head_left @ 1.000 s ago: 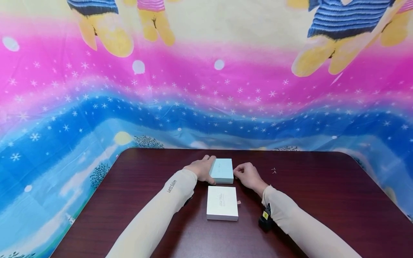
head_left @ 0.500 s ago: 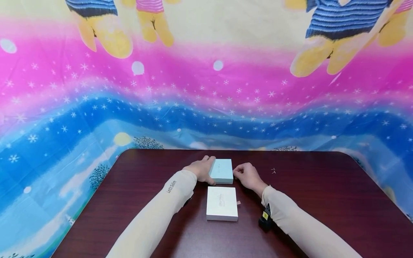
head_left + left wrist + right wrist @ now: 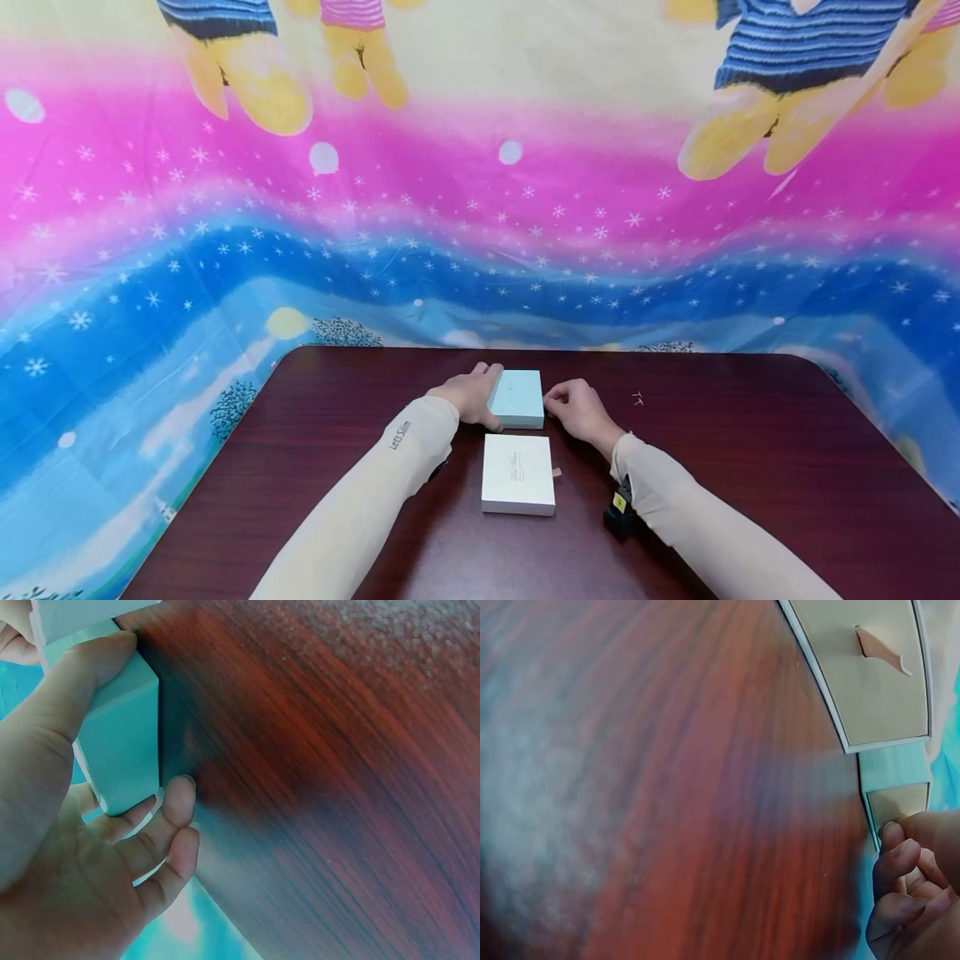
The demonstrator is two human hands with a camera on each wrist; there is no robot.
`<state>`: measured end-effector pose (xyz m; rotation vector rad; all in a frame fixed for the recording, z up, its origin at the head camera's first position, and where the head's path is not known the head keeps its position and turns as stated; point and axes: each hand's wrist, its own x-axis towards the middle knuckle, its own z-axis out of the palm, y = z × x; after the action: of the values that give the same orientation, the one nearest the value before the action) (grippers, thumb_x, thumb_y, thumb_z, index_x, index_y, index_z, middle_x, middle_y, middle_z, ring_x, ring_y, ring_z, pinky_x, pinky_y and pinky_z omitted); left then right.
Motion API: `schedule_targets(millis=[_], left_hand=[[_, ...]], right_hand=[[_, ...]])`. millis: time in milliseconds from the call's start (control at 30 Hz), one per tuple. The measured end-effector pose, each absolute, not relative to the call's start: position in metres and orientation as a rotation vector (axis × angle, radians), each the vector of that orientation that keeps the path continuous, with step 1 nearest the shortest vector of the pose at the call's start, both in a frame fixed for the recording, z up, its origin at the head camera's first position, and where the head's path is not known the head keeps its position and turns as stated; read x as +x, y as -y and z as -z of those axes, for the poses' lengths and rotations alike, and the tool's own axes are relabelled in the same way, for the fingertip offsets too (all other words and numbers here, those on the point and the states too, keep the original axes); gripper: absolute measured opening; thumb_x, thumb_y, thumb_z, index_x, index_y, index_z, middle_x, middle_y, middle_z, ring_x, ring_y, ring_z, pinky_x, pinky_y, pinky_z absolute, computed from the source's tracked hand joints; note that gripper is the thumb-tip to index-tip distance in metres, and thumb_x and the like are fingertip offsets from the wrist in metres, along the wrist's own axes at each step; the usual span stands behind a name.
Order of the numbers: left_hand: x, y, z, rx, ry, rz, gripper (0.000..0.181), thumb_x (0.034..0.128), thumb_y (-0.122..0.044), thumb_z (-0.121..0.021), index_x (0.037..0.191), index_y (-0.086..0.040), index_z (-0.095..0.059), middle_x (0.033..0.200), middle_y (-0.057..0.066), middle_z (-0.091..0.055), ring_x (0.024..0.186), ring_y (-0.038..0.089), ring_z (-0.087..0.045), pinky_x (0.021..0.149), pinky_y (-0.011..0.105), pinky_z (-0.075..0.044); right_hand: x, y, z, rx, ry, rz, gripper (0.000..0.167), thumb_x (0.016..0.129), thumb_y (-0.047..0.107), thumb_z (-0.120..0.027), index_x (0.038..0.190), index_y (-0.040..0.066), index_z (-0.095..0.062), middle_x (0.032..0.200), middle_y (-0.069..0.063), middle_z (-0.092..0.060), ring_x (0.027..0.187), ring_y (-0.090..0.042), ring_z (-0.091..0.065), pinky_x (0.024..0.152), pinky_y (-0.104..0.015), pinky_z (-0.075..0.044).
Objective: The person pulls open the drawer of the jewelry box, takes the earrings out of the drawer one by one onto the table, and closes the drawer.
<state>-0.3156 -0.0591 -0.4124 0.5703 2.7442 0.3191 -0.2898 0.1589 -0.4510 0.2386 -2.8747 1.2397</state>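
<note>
Pale blue covers the box (image 3: 517,398) that lies flat on the tabletop (image 3: 360,383) between your hands. Your left hand (image 3: 471,397) grasps its left end, thumb on the near side and fingers round the far side. Your right hand (image 3: 579,408) is at the opposite end, its fingers curled, thumb and forefinger brought together against the end panel (image 3: 900,801). Whether a pull-tab is caught between them you cannot tell, as your own fingers cover the spot.

As for progress, steadying the box looks done, and your right fingertips seem well placed. Nothing shows as opened: the panel sits within its rim and no gap is visible. Judging by that pose, the pull itself is what is left. Nearer to you than either hand, the white box (image 3: 517,475) lies closed, its tab (image 3: 883,651) sticking out freely and neither hand touching it.

Against the frame half a second ago, you have changed almost nothing: both hands keep their places at the pale blue box, and the white one has not moved between them. Only the whole view has shifted very slightly.
</note>
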Motion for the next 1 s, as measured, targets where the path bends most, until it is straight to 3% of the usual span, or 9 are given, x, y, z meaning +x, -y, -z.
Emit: schedule_targets(millis=[533,800,1000], left_hand=[[-0.3155,0.0598,0.4134,0.545,-2.712,-0.315,0.107,0.0847,-0.043,-0.081,0.163,-0.017,-0.012,0.167,0.008,-0.023,0.129,0.024,-0.054,0.103,0.039,-0.048],[-0.3146,0.0599,0.4121,0.544,-2.696,-0.312,0.108,0.0862,-0.043,-0.079,0.163,-0.016,-0.009,0.168,0.010,-0.018,0.115,0.023,-0.061,0.097,0.037,-0.049],[-0.3138,0.0594,0.4100,0.538,-2.681,-0.319,0.108,0.0876,-0.042,-0.078,0.164,-0.016,-0.006,0.170,0.012,-0.014,0.117,0.025,-0.061,0.098,0.038,-0.049]], right_hand=[[-0.2900,-0.1598,0.4528,0.218,2.894,-1.220,0.018,0.099,0.012,-0.062,0.104,0.006,-0.079,0.096,-0.007,-0.077,0.080,-0.012,-0.066,0.072,-0.031,-0.052],[-0.2882,-0.1614,0.4521,0.234,2.898,-1.231,0.019,0.098,0.014,-0.064,0.107,0.006,-0.079,0.101,-0.008,-0.077,0.076,-0.012,-0.063,0.067,-0.030,-0.048],[-0.2866,-0.1657,0.4517,0.229,2.912,-1.226,0.017,0.098,0.014,-0.066,0.106,0.006,-0.079,0.096,-0.007,-0.077,0.074,-0.012,-0.060,0.067,-0.029,-0.047]])
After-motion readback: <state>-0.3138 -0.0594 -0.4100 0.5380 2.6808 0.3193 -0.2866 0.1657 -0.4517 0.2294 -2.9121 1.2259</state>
